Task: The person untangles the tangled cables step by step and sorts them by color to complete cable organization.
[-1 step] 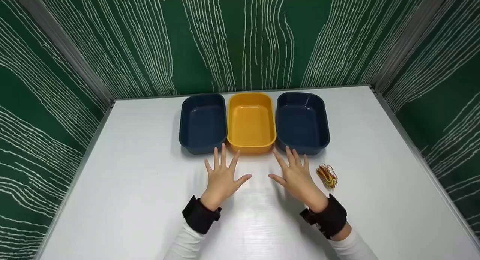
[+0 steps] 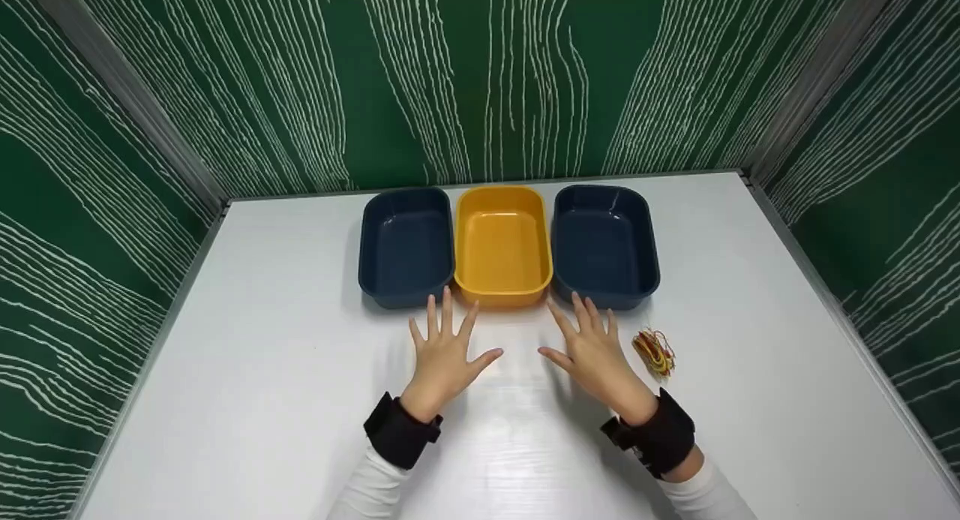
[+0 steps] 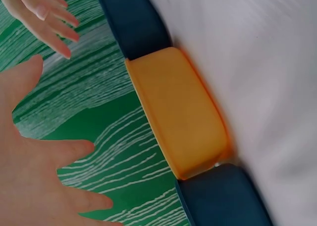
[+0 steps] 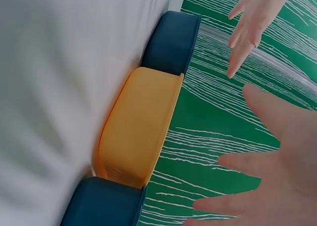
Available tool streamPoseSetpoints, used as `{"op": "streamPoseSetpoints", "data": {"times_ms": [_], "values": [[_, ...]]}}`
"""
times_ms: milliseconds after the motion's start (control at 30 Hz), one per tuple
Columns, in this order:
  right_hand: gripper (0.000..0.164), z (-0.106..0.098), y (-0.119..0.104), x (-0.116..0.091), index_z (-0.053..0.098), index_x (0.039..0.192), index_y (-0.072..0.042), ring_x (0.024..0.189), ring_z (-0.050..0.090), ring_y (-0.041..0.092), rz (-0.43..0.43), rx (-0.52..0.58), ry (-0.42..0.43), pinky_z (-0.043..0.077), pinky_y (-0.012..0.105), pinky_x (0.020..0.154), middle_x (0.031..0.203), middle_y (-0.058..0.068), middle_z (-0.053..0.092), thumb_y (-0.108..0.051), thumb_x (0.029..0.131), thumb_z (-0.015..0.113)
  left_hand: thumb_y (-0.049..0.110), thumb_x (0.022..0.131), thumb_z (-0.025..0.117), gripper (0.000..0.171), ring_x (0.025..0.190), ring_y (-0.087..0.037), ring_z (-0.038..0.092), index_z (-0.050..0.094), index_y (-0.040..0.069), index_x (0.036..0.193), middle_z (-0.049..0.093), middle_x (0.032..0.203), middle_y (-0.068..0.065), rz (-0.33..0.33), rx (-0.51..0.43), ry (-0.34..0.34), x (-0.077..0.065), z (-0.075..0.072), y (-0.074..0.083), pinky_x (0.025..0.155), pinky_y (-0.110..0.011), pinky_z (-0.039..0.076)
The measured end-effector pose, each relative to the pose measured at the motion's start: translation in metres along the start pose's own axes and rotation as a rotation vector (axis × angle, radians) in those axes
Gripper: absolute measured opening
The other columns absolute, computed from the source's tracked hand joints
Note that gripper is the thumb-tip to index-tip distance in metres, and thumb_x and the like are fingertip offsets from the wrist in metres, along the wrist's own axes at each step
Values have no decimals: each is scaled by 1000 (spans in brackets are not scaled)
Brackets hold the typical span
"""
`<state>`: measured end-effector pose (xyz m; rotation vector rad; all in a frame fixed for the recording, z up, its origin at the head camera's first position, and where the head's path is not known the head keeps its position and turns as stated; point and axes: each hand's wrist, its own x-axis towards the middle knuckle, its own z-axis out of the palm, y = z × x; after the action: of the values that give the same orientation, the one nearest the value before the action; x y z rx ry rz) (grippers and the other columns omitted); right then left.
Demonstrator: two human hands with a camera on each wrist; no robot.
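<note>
My left hand (image 2: 441, 359) is held palm down with its fingers spread, holding nothing. Its fingertips point at the near side of the left blue bin (image 2: 406, 246) and the yellow bin (image 2: 504, 253). The right hand (image 2: 600, 355) is spread the same way, its fingertips overlapping the front of the right blue bin (image 2: 606, 250) in the head view. Right of that hand lies a small bundle of red and yellow cord (image 2: 655, 353). In the wrist views both hands hover above the table, apart from the yellow bin (image 3: 178, 112).
The three bins stand side by side at the back of the white table (image 2: 285, 355), with no contents visible. Green panels (image 2: 525, 77) with wavy white lines rise behind and on both sides. Black bands (image 2: 403, 432) wrap both wrists.
</note>
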<state>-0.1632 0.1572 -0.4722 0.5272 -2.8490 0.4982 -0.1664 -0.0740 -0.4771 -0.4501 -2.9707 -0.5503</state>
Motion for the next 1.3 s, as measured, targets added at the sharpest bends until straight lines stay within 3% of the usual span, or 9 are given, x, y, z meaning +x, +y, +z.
{"op": "streamPoseSetpoints", "data": {"times_ms": [133, 267, 367, 433, 600, 733, 1000, 1300], "values": [[62, -4, 5, -2, 45, 133, -6, 121, 39, 46, -32, 3, 66, 25, 62, 98, 132, 30, 41, -34, 82, 66, 58, 83, 52, 76, 137, -42, 4, 30, 17, 143, 6, 151, -21, 10, 4, 14, -1, -1, 1, 101, -67, 6], [48, -12, 21, -7, 56, 120, 0, 102, 55, 41, -62, 17, 196, 40, 54, 88, 112, 25, 57, -21, 79, 71, 52, 84, 55, 73, 136, -43, 8, 34, 13, 142, 10, 150, -22, 36, -11, 47, -4, -3, 3, 101, -66, 9], [37, -20, 41, -12, 61, 107, 4, 82, 59, 37, -36, 30, 275, 47, 48, 73, 96, 22, 62, -12, 75, 74, 45, 85, 58, 64, 134, -43, 19, 43, 10, 136, 22, 146, -24, 75, -14, 112, -6, -4, 4, 101, -64, 15], [31, -25, 54, -16, 63, 101, 5, 75, 60, 36, 15, 46, 282, 48, 46, 66, 89, 21, 63, -9, 75, 73, 40, 85, 60, 55, 130, -40, 29, 50, 8, 129, 34, 140, -24, 110, -4, 177, -7, -5, 3, 100, -60, 22], [29, -39, 85, -26, 60, 105, 7, 77, 60, 36, 233, 179, 121, 47, 47, 66, 90, 24, 62, -11, 83, 66, 29, 85, 63, 37, 114, -33, 49, 61, 6, 113, 54, 121, -20, 179, 12, 316, -10, -4, 0, 94, -46, 37], [40, -42, 105, -31, 54, 112, 12, 82, 59, 39, 358, 257, -32, 45, 48, 70, 96, 30, 60, -18, 86, 62, 26, 84, 64, 31, 109, -31, 52, 64, 6, 108, 58, 116, -17, 193, 10, 343, -12, -2, -3, 90, -42, 40], [56, -28, 126, -36, 47, 116, 19, 84, 58, 40, 455, 304, -231, 46, 46, 72, 95, 32, 59, -27, 87, 60, 27, 84, 64, 28, 104, -28, 54, 66, 7, 103, 60, 110, -13, 204, 41, 301, -18, 2, -6, 87, -41, 42], [56, -19, 134, -40, 51, 111, 18, 73, 58, 26, 493, 350, -266, 44, 31, 59, 92, 28, 61, -30, 84, 65, 28, 85, 63, 28, 101, -27, 56, 66, 7, 103, 61, 107, -11, 207, 45, 266, -19, 4, -4, 84, -40, 42]]}}
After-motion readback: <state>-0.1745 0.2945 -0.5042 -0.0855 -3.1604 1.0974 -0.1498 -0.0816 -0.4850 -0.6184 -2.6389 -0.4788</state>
